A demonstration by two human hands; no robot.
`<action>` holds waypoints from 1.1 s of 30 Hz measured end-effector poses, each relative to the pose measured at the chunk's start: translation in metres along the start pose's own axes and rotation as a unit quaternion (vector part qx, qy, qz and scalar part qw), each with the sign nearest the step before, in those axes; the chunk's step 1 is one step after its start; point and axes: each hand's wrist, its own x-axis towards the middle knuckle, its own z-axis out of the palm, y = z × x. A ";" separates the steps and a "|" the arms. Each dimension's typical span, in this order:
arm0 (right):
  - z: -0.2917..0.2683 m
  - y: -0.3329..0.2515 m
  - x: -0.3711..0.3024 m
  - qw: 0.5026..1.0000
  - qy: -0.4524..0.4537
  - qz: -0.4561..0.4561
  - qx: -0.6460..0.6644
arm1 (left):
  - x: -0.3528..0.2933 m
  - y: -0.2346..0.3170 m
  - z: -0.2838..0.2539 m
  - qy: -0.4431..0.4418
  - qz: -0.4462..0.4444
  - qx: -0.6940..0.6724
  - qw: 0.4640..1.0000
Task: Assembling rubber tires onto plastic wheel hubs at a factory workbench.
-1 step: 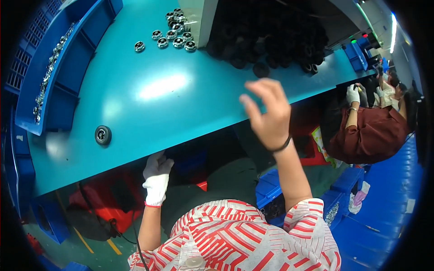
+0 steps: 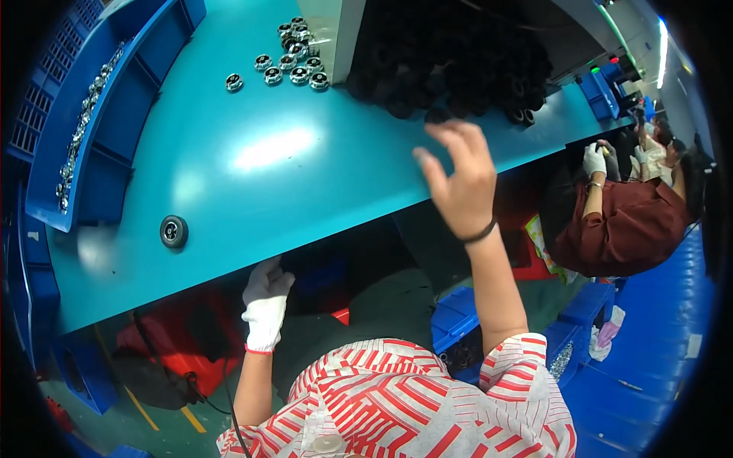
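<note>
My bare right hand (image 2: 462, 183), a dark band at its wrist, is over the far right of the teal table (image 2: 321, 191). Its fingers are apart and bent, with nothing in them. The fingertips reach to a black wheel (image 2: 437, 116) at the front of a heap of black wheels (image 2: 458, 76); I cannot tell whether they touch it. My left hand (image 2: 266, 301), in a white glove, is at the table's near edge. Its fingers are loosely bent and apart, and no held thing shows. A single black wheel with a dark hub (image 2: 174, 231) stands at the table's left.
Several shiny metal hubs (image 2: 298, 75) lie at the back beside a pale upright panel (image 2: 347, 42). A long blue bin (image 2: 114, 164) at the left holds more metal parts. To my right sits a co-worker in dark red (image 2: 618, 229) with gloved hands. Blue crates (image 2: 458, 317) stand below.
My right hand has moved slightly away from me and to the right, closer to the heap of black wheels. My left hand has hardly moved.
</note>
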 end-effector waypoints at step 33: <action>0.020 -0.122 -0.104 0.855 -0.233 0.123 0.447 | -0.047 0.057 -0.007 -0.170 -0.128 -0.510 0.833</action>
